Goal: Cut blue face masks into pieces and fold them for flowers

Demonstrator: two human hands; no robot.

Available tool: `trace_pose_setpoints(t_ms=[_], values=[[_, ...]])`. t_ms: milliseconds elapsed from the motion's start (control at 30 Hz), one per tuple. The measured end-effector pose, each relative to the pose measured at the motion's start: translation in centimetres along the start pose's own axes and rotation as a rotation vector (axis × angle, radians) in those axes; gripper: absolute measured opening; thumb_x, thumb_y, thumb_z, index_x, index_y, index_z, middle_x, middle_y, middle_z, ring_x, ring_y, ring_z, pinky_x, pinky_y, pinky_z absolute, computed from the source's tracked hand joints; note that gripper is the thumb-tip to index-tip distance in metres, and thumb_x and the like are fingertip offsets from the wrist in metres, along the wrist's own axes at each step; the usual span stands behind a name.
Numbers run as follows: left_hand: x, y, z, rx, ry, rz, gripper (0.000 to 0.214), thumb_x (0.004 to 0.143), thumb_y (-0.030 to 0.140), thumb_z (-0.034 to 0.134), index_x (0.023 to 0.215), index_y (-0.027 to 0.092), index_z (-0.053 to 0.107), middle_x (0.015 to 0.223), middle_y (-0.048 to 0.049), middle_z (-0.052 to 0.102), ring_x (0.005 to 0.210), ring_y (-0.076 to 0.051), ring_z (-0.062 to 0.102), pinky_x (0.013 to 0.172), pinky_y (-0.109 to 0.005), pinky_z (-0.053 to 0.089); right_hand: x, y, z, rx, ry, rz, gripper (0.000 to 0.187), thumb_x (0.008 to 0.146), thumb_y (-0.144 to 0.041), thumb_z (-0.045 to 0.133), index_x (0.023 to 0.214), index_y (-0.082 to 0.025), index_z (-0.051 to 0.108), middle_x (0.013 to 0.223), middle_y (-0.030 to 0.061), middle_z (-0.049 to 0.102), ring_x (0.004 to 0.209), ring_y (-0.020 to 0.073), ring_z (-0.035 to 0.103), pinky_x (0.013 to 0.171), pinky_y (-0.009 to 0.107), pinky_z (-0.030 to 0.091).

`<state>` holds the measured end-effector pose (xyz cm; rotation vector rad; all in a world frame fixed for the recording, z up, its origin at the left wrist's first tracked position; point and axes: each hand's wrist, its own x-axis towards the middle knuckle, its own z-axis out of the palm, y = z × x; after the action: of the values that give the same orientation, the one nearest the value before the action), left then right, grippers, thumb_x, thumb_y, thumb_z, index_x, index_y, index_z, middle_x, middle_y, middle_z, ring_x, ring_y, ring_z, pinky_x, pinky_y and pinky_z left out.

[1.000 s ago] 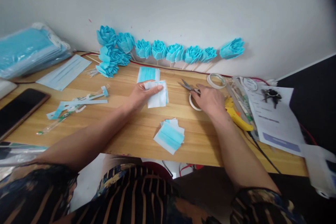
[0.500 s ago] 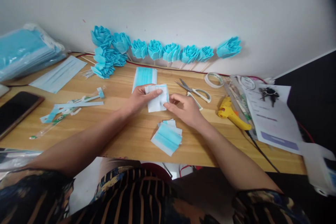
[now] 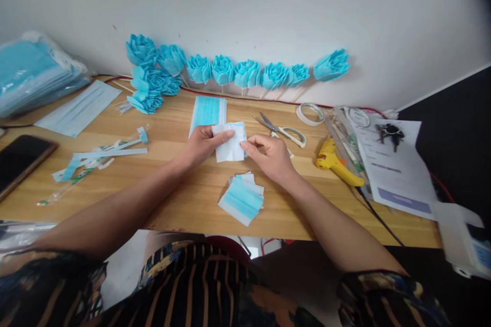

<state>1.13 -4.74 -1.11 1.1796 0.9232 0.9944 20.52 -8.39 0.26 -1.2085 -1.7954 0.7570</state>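
Note:
A small stack of cut face-mask pieces, white side up with blue at the edges, is held above the table. My left hand grips its left side, thumb flat on top. At the right edge, my right hand pinches the pieces between thumb and fingers. Nearer to me lies a loose pile of blue and white mask pieces. Behind my left hand rests a pleated blue mask sheet. Scissors with white handles lie beyond my right hand.
Blue fabric flowers on sticks lean along the wall. At right are a tape roll, a yellow glue gun with its cord, and keys on a paper sheet. Cut strips, a phone and bagged masks lie left.
The view has shifted slightly, moving the scene a little left in the picture. My right thumb and fingers have changed position slightly at the stack's right edge; both hands still hold it.

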Motion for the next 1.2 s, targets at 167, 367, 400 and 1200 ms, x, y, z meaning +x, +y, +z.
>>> trace_pose_setpoints(t_ms=[167, 367, 400, 1200], values=[[-0.3, 0.1, 0.1, 0.122, -0.051, 0.056, 0.05, 0.067, 0.062, 0.084, 0.073, 0.013, 0.076, 0.068, -0.0053, 0.073, 0.057, -0.014, 0.06, 0.053, -0.024, 0.045, 0.1, 0.0, -0.2, 0.15, -0.057, 0.081, 0.034, 0.084, -0.049, 0.071, 0.101, -0.021, 0.065, 0.08, -0.0003, 0.066, 0.074, 0.0159, 0.062, 0.07, 0.03, 0.048], [-0.8, 0.2, 0.3, 0.273, -0.096, 0.148, 0.04, 0.076, 0.054, 0.079, 0.075, 0.013, 0.077, 0.067, -0.0033, 0.071, 0.059, -0.013, 0.057, 0.054, -0.023, 0.041, 0.1, 0.0, -0.1, 0.033, 0.08, 0.004, 0.03, 0.086, -0.048, 0.069, 0.075, -0.021, 0.06, 0.069, -0.0026, 0.059, 0.068, 0.0137, 0.054, 0.067, 0.029, 0.044], [-0.8, 0.2, 0.2, 0.272, -0.089, 0.157, 0.04, 0.076, 0.053, 0.079, 0.076, 0.014, 0.078, 0.068, -0.0037, 0.072, 0.06, -0.013, 0.058, 0.055, -0.023, 0.042, 0.2, 0.0, -0.1, 0.03, 0.108, -0.001, 0.033, 0.087, -0.048, 0.068, 0.072, -0.021, 0.058, 0.067, -0.0029, 0.057, 0.066, 0.0132, 0.052, 0.066, 0.028, 0.043], [0.1, -0.2, -0.3, 0.079, 0.004, 0.051, 0.041, 0.062, 0.053, 0.09, 0.069, 0.016, 0.072, 0.067, -0.0012, 0.071, 0.061, -0.013, 0.058, 0.06, -0.026, 0.046, 0.4, 0.6, 0.1, 0.173, -0.068, 0.118, 0.042, 0.078, -0.06, 0.077, 0.082, -0.02, 0.069, 0.076, 0.0005, 0.066, 0.075, 0.0166, 0.06, 0.072, 0.031, 0.049]])
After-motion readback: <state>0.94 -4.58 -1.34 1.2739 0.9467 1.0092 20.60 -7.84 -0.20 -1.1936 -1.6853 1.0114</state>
